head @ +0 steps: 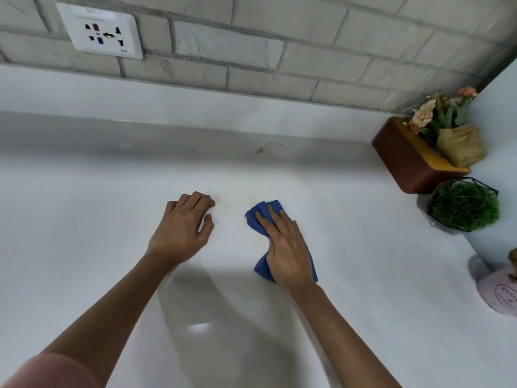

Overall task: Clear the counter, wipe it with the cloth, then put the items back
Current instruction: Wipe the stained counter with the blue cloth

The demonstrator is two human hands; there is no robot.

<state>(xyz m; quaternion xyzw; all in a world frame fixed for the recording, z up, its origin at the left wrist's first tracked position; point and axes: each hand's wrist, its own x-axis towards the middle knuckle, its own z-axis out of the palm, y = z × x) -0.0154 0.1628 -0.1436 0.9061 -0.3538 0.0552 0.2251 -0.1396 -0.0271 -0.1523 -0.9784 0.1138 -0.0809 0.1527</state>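
Observation:
A folded blue cloth (258, 215) lies on the white counter (84, 219), and my right hand (288, 247) presses flat on top of it, fingers pointing away from me. My left hand (184, 228) rests on the bare counter to the left of the cloth, fingers curled loosely, holding nothing. A brown stain (260, 150) marks the counter near the back wall, with fainter specks (240, 196) just beyond the cloth.
At the right side stand a brown box (402, 158) with a bunch of flowers (444, 113), a green plant in a wire-frame pot (464, 205) and a pink pot (500, 295). A wall socket (103, 32) sits in the tiled wall at back left.

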